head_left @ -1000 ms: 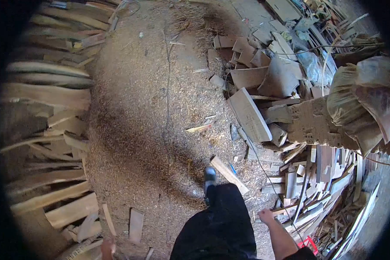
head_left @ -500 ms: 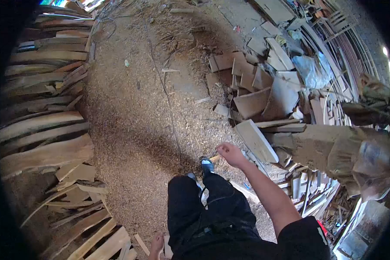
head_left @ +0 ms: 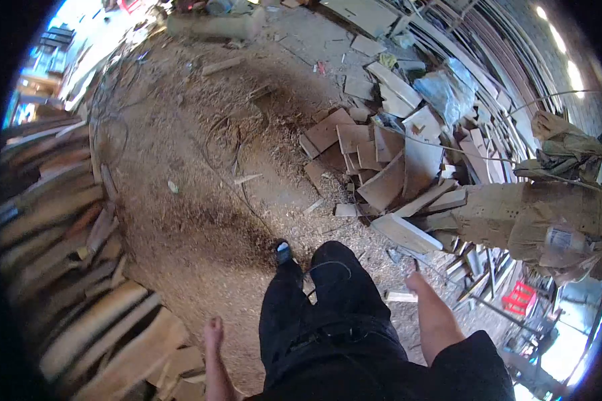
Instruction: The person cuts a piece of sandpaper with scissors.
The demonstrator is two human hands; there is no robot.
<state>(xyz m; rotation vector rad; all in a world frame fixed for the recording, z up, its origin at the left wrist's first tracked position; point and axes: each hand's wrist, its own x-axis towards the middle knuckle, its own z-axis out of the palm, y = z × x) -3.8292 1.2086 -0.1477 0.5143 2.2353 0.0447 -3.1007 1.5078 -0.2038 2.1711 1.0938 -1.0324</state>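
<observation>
My left hand hangs at the lower left of my legs, its fingers curled loosely into a fist with nothing visible in it. On the other side, my right hand is beside my thigh, slightly blurred, with its fingers curled in and no object showing. A pale piece of wood lies on the ground just left of that hand in the picture. One shoe is set forward on the sawdust-covered floor.
Stacked wood slabs line the left side. Broken boards are heaped ahead on the right, near clear plastic sheeting. A thin cable crosses the floor. Dusty brown sheeting and a red plastic stool are at right.
I have stepped forward and the view has swung round. My left hand has come further into sight, while my right hand has drawn back beside my leg. The red stool now shows.
</observation>
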